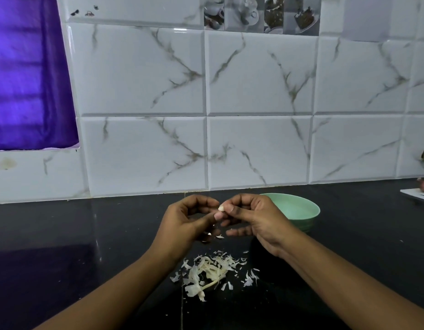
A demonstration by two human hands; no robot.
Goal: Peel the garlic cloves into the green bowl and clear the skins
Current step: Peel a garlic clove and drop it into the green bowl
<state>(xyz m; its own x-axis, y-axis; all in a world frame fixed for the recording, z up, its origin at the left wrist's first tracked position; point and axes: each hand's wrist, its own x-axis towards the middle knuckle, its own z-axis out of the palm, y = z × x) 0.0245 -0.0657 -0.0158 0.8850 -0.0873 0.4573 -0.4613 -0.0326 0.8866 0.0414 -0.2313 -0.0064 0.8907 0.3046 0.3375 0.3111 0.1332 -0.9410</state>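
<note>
Your two hands meet in the middle of the frame, a little above the worktop (63,234). Your left hand (184,222) and your right hand (258,217) both hold one small clove (221,207) between them. The left thumb and first finger are curled and close on the clove from the left. The right thumb and first finger pinch it from the right. So on both hands the fingers are clamped on the clove. The lower fingers (239,232) of the right hand are more straight and point to the left, under the clove.

The green bowl (301,208) stands on the worktop just behind your right hand, which covers a part of it. I cannot tell what lies inside the bowl.

The skins (208,272) lie in a loose pile on the worktop in the lower centre of the frame, between your forearms. One small bit of skin (220,236) is just under the hands.

A tiled wall (253,79) fills the upper part of the frame. A purple curtain (27,79) hangs at the upper left. A white flat thing (418,194) shows at the right edge.
</note>
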